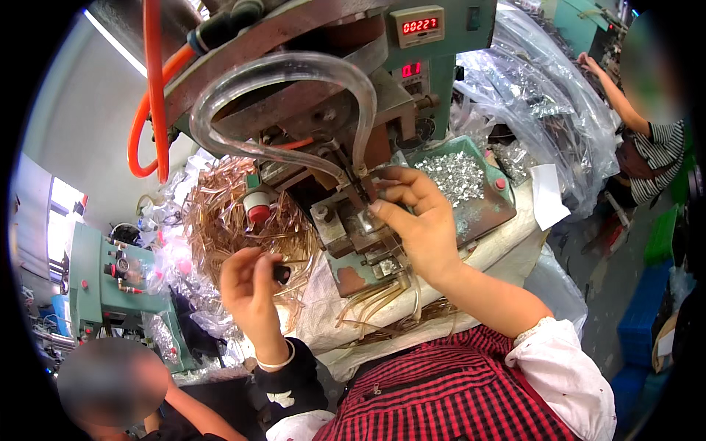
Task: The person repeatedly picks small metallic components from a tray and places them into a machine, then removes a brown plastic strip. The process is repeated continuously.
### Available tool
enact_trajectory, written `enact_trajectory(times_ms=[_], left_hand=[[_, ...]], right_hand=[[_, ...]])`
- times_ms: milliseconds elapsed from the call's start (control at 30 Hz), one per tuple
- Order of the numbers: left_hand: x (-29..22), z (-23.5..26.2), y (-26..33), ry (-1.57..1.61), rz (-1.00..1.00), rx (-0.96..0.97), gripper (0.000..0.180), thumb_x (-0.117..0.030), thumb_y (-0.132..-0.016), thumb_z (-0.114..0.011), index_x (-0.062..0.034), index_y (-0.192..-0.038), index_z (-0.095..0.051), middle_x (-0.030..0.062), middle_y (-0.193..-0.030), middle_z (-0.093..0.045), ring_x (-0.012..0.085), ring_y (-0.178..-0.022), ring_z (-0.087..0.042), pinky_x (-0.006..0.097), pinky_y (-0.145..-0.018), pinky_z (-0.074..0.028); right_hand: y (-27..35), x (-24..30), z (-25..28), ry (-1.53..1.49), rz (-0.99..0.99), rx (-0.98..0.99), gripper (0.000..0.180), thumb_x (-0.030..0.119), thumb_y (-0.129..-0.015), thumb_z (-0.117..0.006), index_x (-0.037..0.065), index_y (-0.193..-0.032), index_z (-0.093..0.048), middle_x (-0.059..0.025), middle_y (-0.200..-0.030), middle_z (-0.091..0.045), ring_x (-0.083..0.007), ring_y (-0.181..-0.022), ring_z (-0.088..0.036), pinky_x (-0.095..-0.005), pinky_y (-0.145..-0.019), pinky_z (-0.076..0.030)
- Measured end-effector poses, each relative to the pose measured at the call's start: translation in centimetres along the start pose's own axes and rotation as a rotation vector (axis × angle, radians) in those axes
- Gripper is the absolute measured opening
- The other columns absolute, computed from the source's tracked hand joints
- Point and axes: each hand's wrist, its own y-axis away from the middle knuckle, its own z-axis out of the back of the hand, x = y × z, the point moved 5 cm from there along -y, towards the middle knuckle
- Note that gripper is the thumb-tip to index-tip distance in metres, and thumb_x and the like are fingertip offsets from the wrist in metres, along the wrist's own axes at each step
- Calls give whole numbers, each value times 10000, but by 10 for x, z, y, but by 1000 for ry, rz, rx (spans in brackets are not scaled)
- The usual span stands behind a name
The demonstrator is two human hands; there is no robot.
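Right hand reaching up to the press machine, fingers pinching together on a small part too tiny to make out, right at the die block. Left hand hovering lower, fingers curling closed around a small dark piece. Lying just behind those fingers, a heap of thin amber tubes; sitting just beyond the right fingers, a green tray carrying silvery metal bits.
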Motion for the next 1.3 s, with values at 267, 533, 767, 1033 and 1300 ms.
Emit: enact_trajectory(times_ms=[267, 533, 767, 1033, 1300], left_hand=[[-62, -79, 53, -393, -1062, 354, 247, -42, -726, -844, -45, -940, -720, 157, -993, -738, 212, -687, -683, 284, -572, -531], [-41, -115, 53, -387, -1264, 365, 213, -81, -745, -840, -58, -870, -669, 123, -968, -734, 112, -536, -559, 234, -449, -381], [-36, -112, 52, -375, -1183, 375, 279, -18, -696, -850, -76, -916, -688, 143, -956, -751, 144, -515, -582, 259, -421, -411], [-17, -57, 96, -407, -868, 347, 297, -44, -754, -793, -47, -1046, -738, 127, -1121, -744, 162, -635, -651, 278, -538, -482], [-12, 69, 35, -918, -503, -5, 176, 73, -756, -722, -49, -883, -735, 96, -877, -680, 279, -808, -620, 358, -718, -495]], right_hand=[[34, 50, -6, 162, 80, 238, 550, -10, -916, -623, -20, -1438, -449, -100, -1329, -595, -205, -1251, -554, -353, -1071, -430], [-42, 9, 149, 553, 360, -318, 475, -86, -816, -544, 20, -1272, -627, -106, -1222, -677, -199, -1148, -621, -338, -1040, -444], [2, -1, 131, 1323, 384, -128, 169, 78, -758, -746, 69, -923, -714, -92, -953, -652, -311, -961, -606, -417, -835, -487], [-3, -16, 119, 1505, 529, -83, 91, 88, -791, -734, 68, -849, -667, -88, -898, -633, -319, -932, -607, -451, -763, -480], [-15, -14, 130, 974, 352, -202, 59, 30, -906, -682, -4, -952, -664, -65, -785, -661, -163, -709, -608, -295, -689, -484]])
